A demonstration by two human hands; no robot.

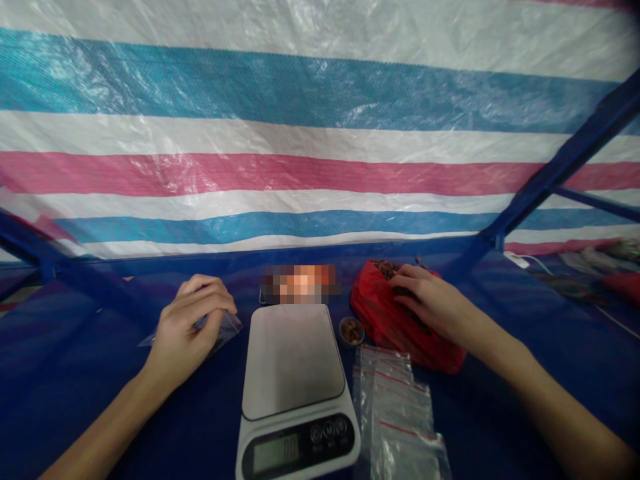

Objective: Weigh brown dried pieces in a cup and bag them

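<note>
Head view: left hand (pixel 187 320) apparently pinches small clear bag (pixel 227 328).

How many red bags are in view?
2: one red bag under the right hand beside the scale; another red bag, blurred, at far right. Others may be hidden.

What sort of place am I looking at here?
Probably a makeshift packing stall: a striped tarp walls it, a digital scale sits on the blue table, zip bags are stacked nearby, and the right hand reaches into a red bag.
</note>
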